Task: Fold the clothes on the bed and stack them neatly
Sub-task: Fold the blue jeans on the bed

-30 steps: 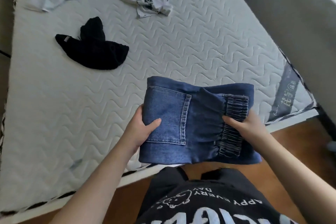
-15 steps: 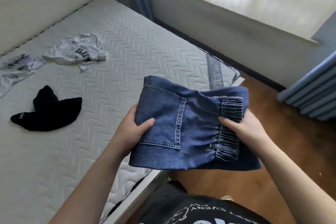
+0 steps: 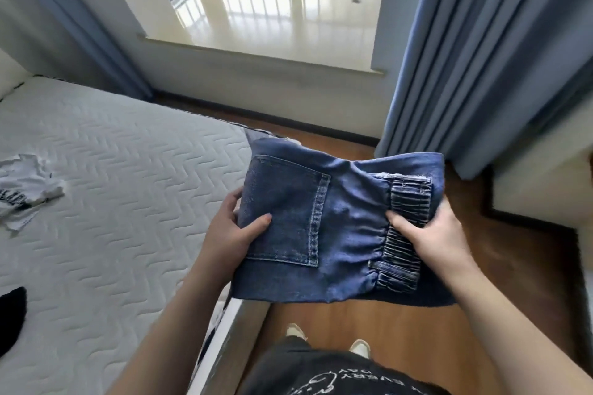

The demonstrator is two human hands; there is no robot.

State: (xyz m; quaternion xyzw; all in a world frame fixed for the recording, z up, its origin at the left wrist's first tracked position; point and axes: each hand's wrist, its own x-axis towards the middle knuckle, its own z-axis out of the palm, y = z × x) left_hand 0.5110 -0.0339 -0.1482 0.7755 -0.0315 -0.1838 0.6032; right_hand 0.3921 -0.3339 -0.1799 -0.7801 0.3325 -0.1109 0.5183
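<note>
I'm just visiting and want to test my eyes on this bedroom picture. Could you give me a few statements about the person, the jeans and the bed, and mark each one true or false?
1. Both hands hold the folded jeans: the left hand at the pocket side, the right hand at the elastic waistband. True.
2. The jeans lie flat on the mattress. False: they are held up in the air, mostly over the wooden floor beside the bed.
3. A white printed T-shirt lies unfolded on the mattress. True.
4. The curtains are red. False: they are blue.
5. A black garment shows at the left edge of the view. True.
</note>
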